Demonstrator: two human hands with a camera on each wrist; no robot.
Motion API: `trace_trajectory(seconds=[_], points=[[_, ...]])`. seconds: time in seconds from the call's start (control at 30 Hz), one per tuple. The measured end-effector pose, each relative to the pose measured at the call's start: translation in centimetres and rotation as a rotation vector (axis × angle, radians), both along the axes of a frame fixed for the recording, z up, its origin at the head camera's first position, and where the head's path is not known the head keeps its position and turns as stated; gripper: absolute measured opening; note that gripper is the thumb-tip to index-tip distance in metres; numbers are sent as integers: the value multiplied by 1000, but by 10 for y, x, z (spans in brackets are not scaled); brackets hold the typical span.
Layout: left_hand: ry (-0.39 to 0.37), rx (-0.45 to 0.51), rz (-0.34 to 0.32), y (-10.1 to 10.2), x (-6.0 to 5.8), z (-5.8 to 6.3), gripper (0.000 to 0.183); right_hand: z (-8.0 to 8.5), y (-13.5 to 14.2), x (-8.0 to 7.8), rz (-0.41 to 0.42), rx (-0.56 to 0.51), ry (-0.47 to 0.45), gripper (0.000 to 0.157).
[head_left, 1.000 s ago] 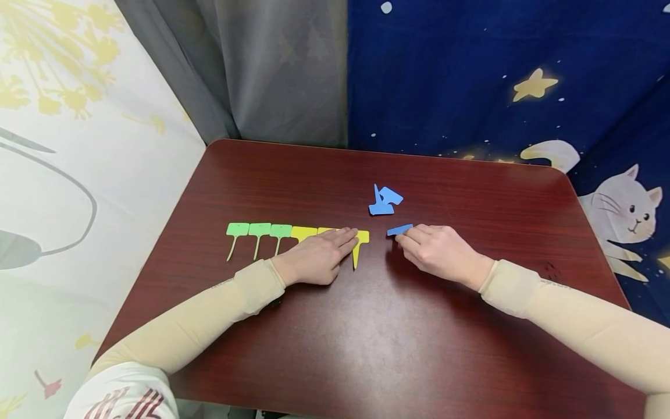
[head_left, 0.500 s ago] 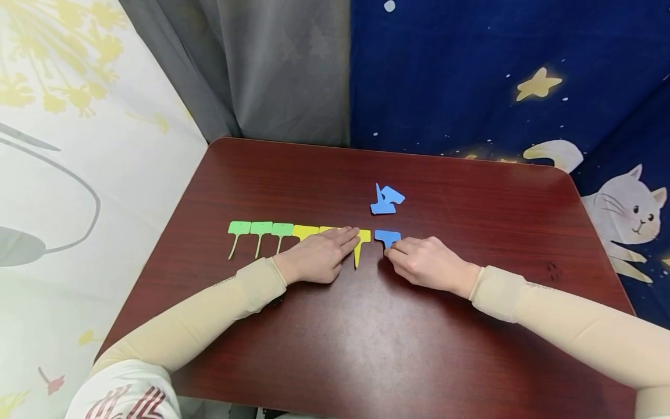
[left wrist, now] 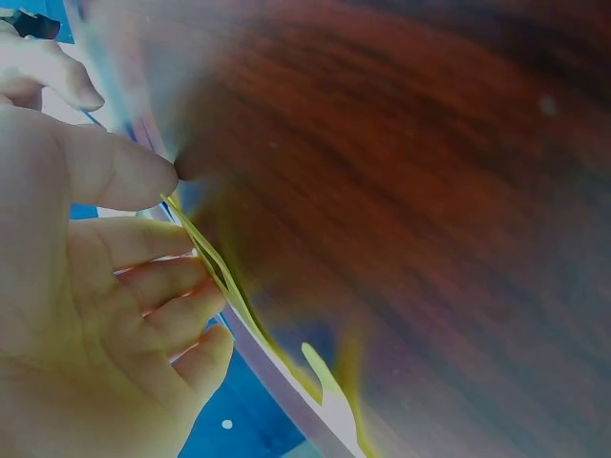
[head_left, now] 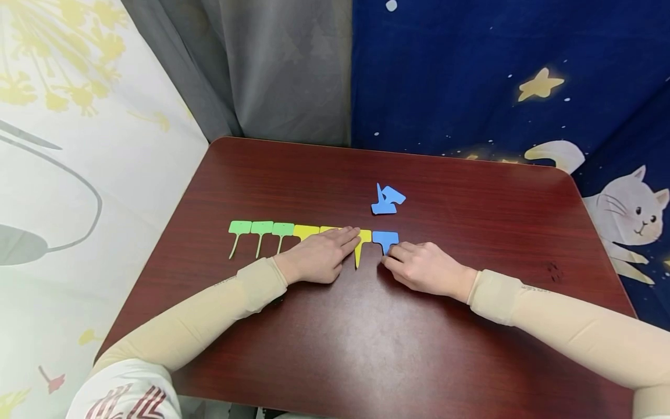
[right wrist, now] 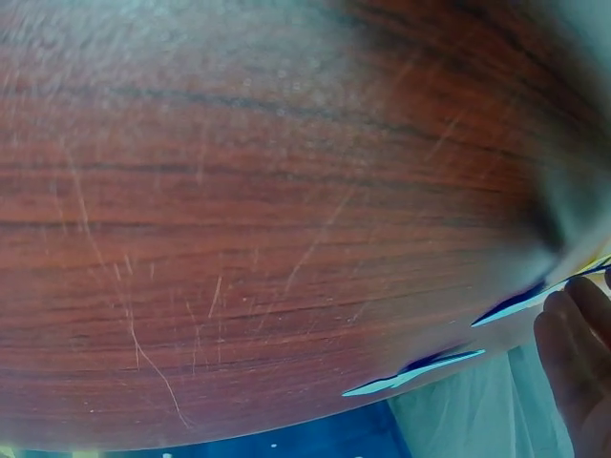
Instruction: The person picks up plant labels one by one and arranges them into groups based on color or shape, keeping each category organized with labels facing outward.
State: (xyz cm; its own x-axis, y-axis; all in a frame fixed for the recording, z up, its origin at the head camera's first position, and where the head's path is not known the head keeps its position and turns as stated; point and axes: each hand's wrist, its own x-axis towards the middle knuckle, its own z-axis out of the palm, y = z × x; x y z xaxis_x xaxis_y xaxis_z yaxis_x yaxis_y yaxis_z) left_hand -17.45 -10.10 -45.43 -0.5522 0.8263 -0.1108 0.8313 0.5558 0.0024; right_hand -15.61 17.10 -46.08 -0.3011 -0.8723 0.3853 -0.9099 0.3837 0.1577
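A row of T-shaped plant labels lies on the table: three green labels [head_left: 262, 227] at the left, then yellow labels [head_left: 364, 236], then a blue label [head_left: 385, 237] at the right end. My left hand [head_left: 321, 256] rests flat over the yellow labels with fingers extended, partly covering them. My right hand [head_left: 426, 267] pinches the stem of the blue label, whose lower tip is hidden by the fingers. The blue head lies right beside the last yellow one. In the left wrist view, the left fingers [left wrist: 172, 296] touch the yellow labels' edge.
Behind the row, a small overlapping pile of blue labels [head_left: 384, 208] lies on the dark red wooden table [head_left: 293, 180]. A grey curtain [head_left: 288, 70] and a blue starry curtain [head_left: 445, 70] hang along the table's back edge.
The right hand has brought the blue label leftward and toward me, turning it so its head lines up beside the yellow one. My left hand has stayed in place.
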Motion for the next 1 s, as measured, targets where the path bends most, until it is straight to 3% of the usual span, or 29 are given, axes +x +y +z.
trace_trajectory(seconds=[0.27,0.47,0.63,1.0], points=[[3,-8,5,1,-1,-1,58,2,1,-6,-44,31,-45,22],[11,-9,5,2,-1,-2,58,3,4,-15,-183,58,-164,33],[11,-12,8,2,0,-2,58,-2,4,-23,-270,46,-243,33],[18,-17,5,2,0,-3,58,-7,-1,-25,-298,58,-255,33]])
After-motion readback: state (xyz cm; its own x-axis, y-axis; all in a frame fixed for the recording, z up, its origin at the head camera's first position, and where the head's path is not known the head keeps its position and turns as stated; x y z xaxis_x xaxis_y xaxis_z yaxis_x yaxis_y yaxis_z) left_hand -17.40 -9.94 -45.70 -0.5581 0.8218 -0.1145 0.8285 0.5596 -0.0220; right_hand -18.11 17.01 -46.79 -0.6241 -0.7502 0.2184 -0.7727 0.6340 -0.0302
